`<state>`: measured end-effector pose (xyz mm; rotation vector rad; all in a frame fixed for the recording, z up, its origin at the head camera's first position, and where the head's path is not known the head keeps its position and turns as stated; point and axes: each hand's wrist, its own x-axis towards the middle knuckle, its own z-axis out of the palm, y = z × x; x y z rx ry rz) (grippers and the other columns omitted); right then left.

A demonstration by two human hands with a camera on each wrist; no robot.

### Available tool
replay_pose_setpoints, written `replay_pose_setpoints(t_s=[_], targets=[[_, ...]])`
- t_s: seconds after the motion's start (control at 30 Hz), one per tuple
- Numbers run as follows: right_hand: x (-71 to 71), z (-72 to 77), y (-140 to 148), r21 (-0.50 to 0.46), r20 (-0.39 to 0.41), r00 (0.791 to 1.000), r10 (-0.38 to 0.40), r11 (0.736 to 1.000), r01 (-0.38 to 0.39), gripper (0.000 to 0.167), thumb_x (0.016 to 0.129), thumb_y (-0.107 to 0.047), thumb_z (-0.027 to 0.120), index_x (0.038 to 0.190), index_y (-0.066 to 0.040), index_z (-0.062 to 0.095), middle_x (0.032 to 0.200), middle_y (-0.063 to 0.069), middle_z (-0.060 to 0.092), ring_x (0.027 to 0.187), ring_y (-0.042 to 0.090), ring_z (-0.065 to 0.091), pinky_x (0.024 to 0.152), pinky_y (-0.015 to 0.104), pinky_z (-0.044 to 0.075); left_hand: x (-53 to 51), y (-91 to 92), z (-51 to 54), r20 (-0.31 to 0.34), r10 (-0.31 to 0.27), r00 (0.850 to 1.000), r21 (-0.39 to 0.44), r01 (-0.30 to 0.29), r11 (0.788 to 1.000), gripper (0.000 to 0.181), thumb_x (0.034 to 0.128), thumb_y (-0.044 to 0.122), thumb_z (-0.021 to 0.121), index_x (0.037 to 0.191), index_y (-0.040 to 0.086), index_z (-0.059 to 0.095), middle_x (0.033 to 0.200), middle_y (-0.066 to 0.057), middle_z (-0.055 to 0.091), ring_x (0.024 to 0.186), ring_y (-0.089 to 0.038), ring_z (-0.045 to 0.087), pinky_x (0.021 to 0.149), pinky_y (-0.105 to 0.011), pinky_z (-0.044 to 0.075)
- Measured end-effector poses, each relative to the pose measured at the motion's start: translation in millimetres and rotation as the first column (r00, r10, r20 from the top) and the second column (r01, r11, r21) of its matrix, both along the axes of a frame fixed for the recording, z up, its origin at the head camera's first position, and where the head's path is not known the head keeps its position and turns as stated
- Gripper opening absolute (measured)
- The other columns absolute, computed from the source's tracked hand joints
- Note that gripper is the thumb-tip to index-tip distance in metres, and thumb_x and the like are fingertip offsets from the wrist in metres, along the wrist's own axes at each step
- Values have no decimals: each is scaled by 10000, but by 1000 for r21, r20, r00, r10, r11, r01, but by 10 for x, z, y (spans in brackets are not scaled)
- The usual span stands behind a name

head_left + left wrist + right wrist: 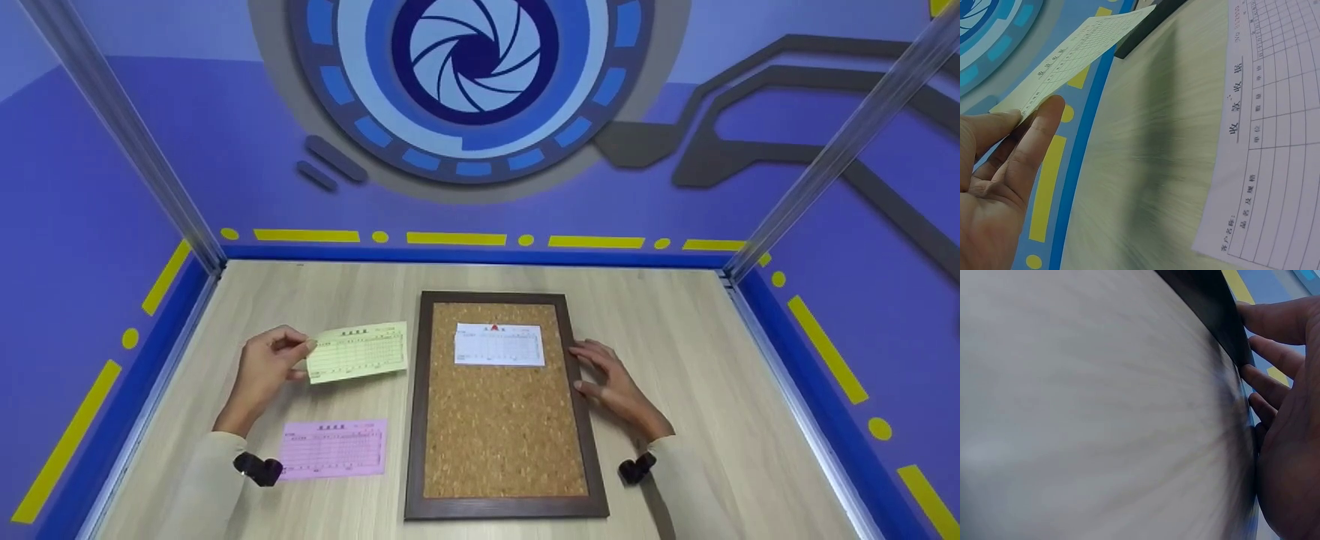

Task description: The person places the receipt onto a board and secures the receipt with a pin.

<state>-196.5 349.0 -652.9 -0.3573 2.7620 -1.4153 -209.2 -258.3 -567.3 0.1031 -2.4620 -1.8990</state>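
Observation:
A yellow receipt slip (358,352) is pinched at its left edge between the thumb and fingers of my left hand (268,371). In the left wrist view the slip (1081,53) is held above the table, its shadow falling below. My right hand (619,386) touches the right edge of a cork board (504,435) with a dark brown frame. Its fingers rest against the frame side (1213,312) without wrapping round it. A white receipt slip (499,346) lies on the upper part of the cork, with a small red pin (494,327) at its top edge.
A pink receipt slip (334,448) lies on the wooden table (675,337), left of the board and beside my left wrist. Blue-purple printed panels (150,150) enclose the table at the back and both sides. Metal posts (142,142) stand at the back corners.

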Motion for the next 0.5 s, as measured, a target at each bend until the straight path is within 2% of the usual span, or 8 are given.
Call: replay_pose_setpoints(t_s=[0.13,0.5], targets=[[0,3,3,0,-6,1000,3,1000,-3,625,978,-219,836,1546,-73,622,1701,227,434,1624,487,275,1288,735,188,-4,45,-8,16,-10,1000,22,9,1000,199,1035,92,775,1110,-85,725,1010,-136,737,861,-137,690,649,-300,650],[-8,6,2,-28,13,1000,12,1000,-12,634,983,-197,826,1560,-61,602,1717,229,408,1639,478,241,1308,705,164,0,137,-30,36,-22,999,14,22,1000,143,1029,61,766,1096,-60,730,1033,-146,738,858,-153,693,635,-290,641]])
